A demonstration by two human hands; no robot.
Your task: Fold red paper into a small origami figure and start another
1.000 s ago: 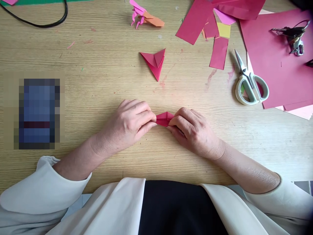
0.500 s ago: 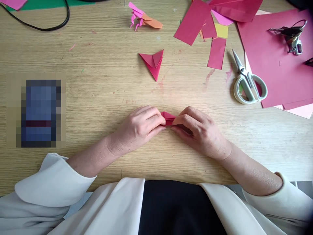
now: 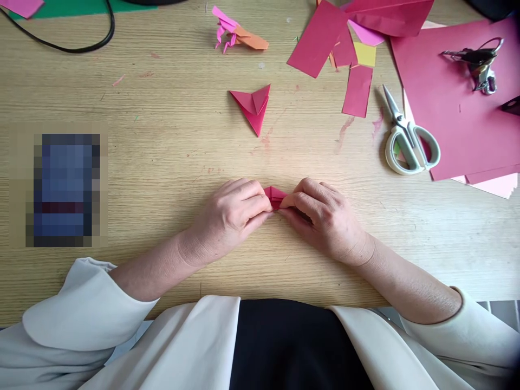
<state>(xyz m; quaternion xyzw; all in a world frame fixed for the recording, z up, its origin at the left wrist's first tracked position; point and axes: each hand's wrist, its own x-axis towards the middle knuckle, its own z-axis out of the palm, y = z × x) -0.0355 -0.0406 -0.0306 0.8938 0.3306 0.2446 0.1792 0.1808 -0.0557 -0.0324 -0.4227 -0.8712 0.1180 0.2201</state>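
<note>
A small folded red paper (image 3: 275, 195) is pinched between my two hands near the middle of the table. My left hand (image 3: 239, 208) grips its left end with the fingers closed. Its right end is held by my right hand (image 3: 323, 214), thumb and fingers pressed together. The fingers hide both ends of the paper. Beyond the hands lies a folded red paper piece (image 3: 254, 105) with pointed corners. Farther back sits a pink and orange folded paper figure (image 3: 238, 33).
White-handled scissors (image 3: 410, 143) lie at the right beside large red sheets (image 3: 439, 108) with a dark metal clip (image 3: 479, 65) on them. Red paper strips (image 3: 319, 38) are at the back. A pixelated dark object (image 3: 63, 189) and a black cable (image 3: 81, 50) are at the left.
My right hand has shifted slightly left, closer to my left hand, and less of the held red paper shows between them. The whole view has shifted a little.
</note>
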